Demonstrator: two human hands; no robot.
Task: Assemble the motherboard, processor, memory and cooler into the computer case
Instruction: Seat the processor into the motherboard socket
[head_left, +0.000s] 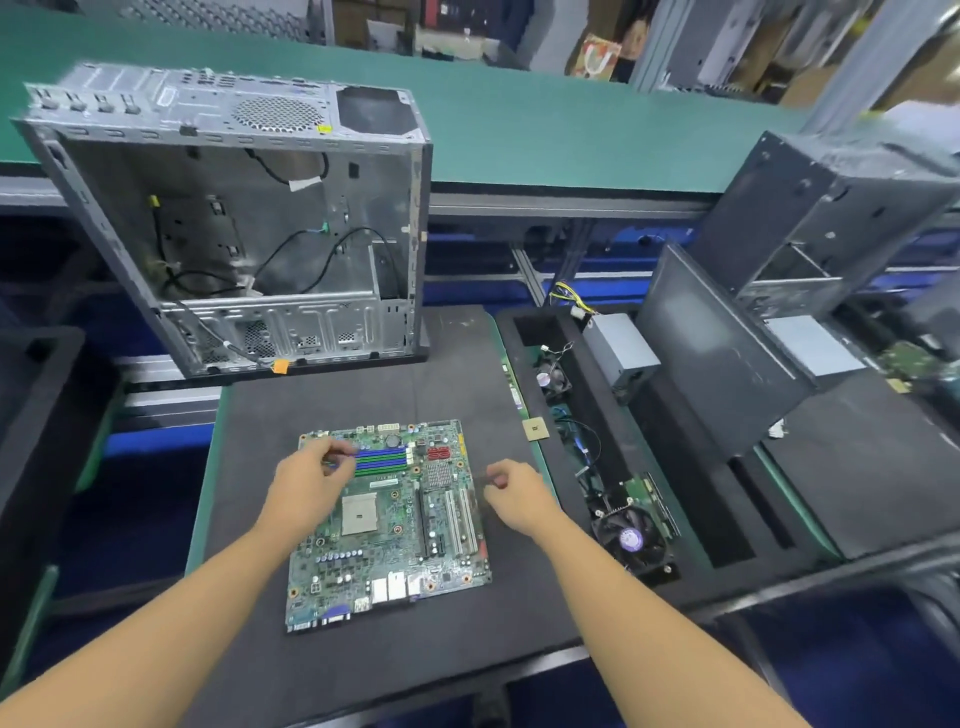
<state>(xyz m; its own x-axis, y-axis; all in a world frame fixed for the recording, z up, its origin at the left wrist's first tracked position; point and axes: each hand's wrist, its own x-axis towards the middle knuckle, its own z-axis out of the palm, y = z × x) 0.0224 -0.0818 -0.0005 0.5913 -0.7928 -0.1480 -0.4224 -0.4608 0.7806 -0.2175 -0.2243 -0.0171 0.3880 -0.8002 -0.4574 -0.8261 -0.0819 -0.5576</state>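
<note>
Over the motherboard (395, 551), left grip (311, 480) and right grip (514, 496) curl, whether grasping unclear.

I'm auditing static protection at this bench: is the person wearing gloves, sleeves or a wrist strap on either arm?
No. The left hand and the right hand are both bare, with no gloves. Above them nothing is worn, right up to the picture's edge: no sleeves, watch, wrist strap or cable shows on either side.

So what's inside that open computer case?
The computer case holds loose black cables and bare metal walls; no board fitted yet. Whatever sits behind its dark drive bracket is covered.
</note>
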